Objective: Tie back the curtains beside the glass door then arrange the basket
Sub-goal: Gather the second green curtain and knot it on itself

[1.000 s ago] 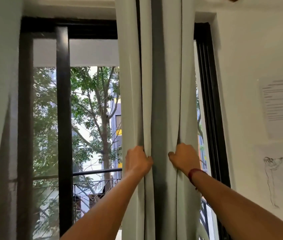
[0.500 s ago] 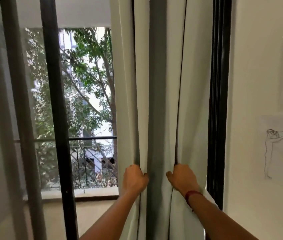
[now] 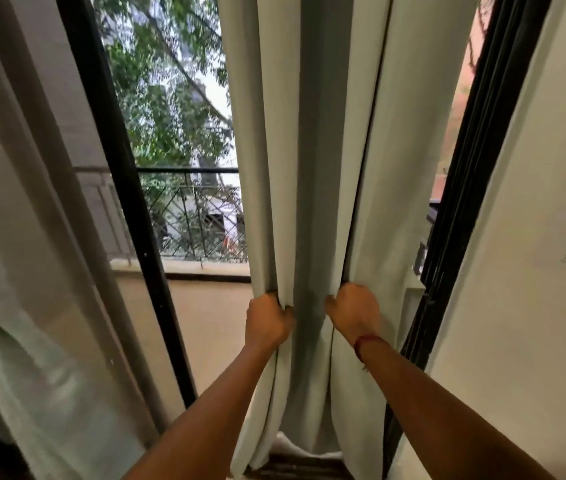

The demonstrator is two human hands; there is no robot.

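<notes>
A pale grey-green curtain [image 3: 312, 140] hangs in long folds in front of the glass door [image 3: 184, 188]. My left hand [image 3: 267, 320] grips a fold on the curtain's left side. My right hand [image 3: 354, 310], with a red thread at the wrist, grips a fold on its right side. Both hands hold the cloth at about the same height, a fold apart. A second, sheer curtain [image 3: 28, 271] hangs at the far left, gathered by a tie at its middle. No basket is in view.
The black door frame [image 3: 118, 188] stands left of the curtain and another black frame [image 3: 461, 216] to its right. A white wall [image 3: 531, 271] with a line drawing lies at the right. Beyond the glass are a balcony railing [image 3: 198, 216] and trees.
My view has tilted downward, so the floor and the curtain's hem show now. Both hands have slid lower down the curtain, keeping their grip on the folds.
</notes>
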